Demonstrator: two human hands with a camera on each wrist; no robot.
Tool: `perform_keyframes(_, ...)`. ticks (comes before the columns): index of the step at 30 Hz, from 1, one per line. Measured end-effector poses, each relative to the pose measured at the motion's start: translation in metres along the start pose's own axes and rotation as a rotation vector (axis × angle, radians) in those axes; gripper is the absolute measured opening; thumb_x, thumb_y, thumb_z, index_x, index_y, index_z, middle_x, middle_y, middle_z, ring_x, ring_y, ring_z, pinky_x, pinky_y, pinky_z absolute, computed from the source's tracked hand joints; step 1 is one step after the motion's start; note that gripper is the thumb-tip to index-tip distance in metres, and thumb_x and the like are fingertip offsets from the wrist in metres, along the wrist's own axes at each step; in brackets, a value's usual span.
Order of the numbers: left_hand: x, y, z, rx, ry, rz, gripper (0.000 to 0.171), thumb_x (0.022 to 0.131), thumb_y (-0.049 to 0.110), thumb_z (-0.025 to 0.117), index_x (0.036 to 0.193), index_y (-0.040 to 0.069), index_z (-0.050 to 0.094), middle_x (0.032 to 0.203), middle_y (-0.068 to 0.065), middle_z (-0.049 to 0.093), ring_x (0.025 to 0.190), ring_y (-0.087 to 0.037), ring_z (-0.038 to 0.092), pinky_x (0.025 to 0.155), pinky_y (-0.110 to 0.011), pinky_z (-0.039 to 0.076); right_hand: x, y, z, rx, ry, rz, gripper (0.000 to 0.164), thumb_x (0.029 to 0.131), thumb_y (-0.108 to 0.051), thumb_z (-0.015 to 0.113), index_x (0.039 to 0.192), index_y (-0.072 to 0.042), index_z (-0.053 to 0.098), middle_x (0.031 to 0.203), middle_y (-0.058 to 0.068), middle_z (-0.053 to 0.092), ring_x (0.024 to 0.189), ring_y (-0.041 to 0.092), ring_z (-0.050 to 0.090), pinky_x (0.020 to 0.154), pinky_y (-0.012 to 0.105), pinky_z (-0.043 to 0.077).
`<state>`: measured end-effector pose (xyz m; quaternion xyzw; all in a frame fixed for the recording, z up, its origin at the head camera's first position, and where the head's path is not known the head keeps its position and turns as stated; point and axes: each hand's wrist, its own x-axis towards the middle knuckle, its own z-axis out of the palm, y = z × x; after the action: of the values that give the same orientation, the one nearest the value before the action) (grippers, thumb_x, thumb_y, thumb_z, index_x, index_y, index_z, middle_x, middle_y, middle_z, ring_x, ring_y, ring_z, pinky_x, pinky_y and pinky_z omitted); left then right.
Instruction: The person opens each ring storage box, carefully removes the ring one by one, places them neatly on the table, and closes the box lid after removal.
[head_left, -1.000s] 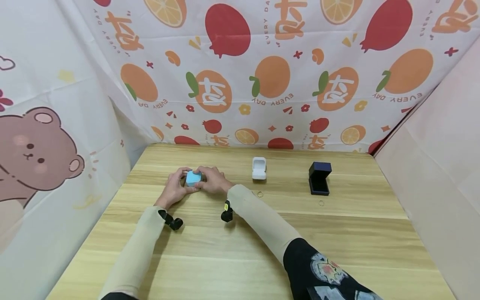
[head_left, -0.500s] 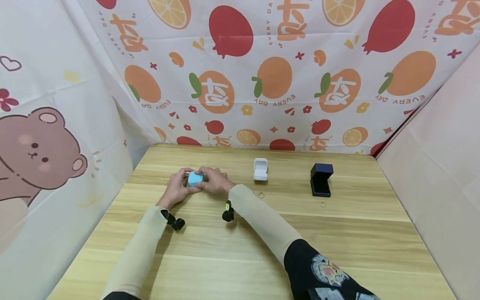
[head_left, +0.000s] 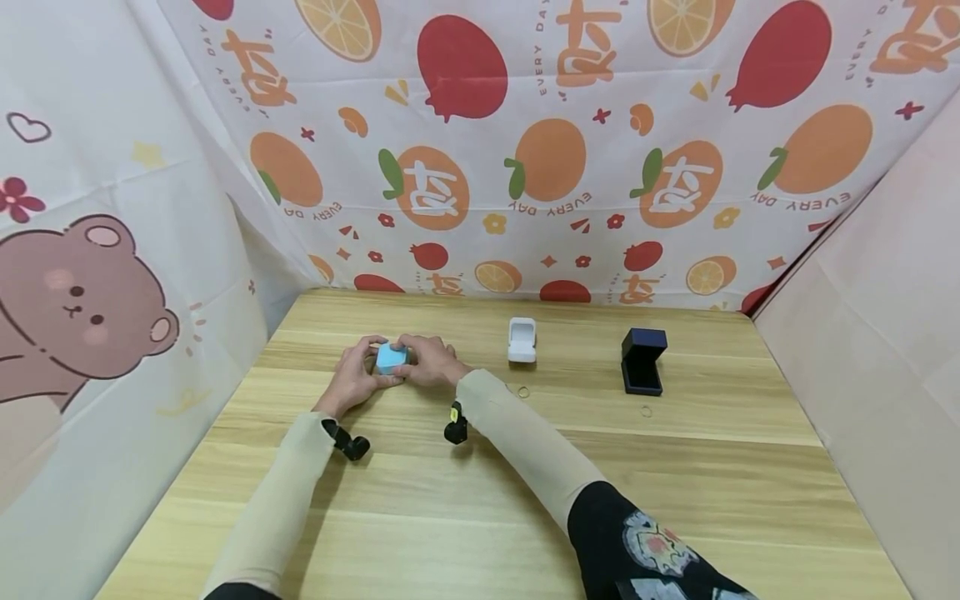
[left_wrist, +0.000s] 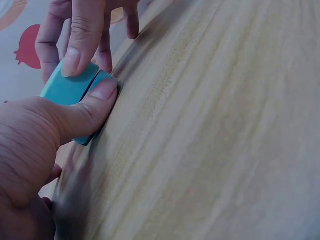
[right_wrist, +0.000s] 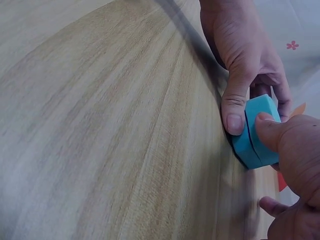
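A small light-blue ring box (head_left: 391, 358) sits on the wooden table at the left, with both hands around it. My left hand (head_left: 352, 379) grips its lower half from the left, the thumb pressed along the side near the table in the left wrist view. From the right, my right hand (head_left: 429, 361) holds the upper half, its thumb (right_wrist: 268, 131) lying on the lid. A thin dark seam runs between lid and base (left_wrist: 80, 100). Whatever is inside the box is hidden.
An open white ring box (head_left: 522, 340) stands to the right of the hands, and an open dark-blue box (head_left: 642, 361) farther right. A gold ring (head_left: 522, 392) lies near my right sleeve; another thin ring (head_left: 647, 412) is before the dark box. Printed cloth (head_left: 487, 183) hangs behind.
The head view has shifted slightly. Both hands keep the same hold on the light-blue ring box, and the other things stay in place.
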<state>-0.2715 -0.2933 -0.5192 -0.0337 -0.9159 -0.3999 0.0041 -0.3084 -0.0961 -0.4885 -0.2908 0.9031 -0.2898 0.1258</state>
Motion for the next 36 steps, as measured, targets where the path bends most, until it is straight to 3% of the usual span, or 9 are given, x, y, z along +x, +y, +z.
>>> perform_keyframes(14, 0.0026, 0.0015, 0.0002, -0.002, -0.011, 0.007, 0.075, 0.082, 0.023, 0.087, 0.143, 0.013, 0.046, 0.129, -0.024, 0.063, 0.138, -0.043, 0.034, 0.115, -0.068, 0.019, 0.0009, 0.0011, -0.0045, 0.029, -0.028, 0.057, 0.031, 0.099, -0.042, 0.063, 0.129, -0.034, 0.057, 0.147, -0.009, 0.058, 0.132, 0.027, 0.052, 0.112, 0.066, 0.027)
perform_keyframes(24, 0.0008, 0.0000, 0.0007, -0.018, -0.007, 0.048, 0.072, 0.079, 0.022, 0.088, 0.139, 0.011, 0.051, 0.123, -0.023, 0.068, 0.134, -0.041, 0.047, 0.118, -0.065, 0.024, -0.0008, 0.0002, -0.0046, 0.042, -0.042, 0.079, 0.028, 0.099, -0.042, 0.063, 0.126, -0.036, 0.059, 0.145, -0.008, 0.060, 0.130, 0.026, 0.049, 0.112, 0.064, 0.028)
perform_keyframes(36, 0.0035, 0.0007, -0.0015, -0.014, -0.015, 0.024, 0.072, 0.078, 0.022, 0.089, 0.138, 0.011, 0.051, 0.125, -0.023, 0.065, 0.133, -0.040, 0.047, 0.117, -0.064, 0.025, 0.0008, -0.0015, -0.0097, 0.086, -0.060, 0.076, 0.027, 0.100, -0.040, 0.063, 0.126, -0.034, 0.060, 0.144, -0.008, 0.060, 0.125, 0.023, 0.043, 0.108, 0.059, 0.029)
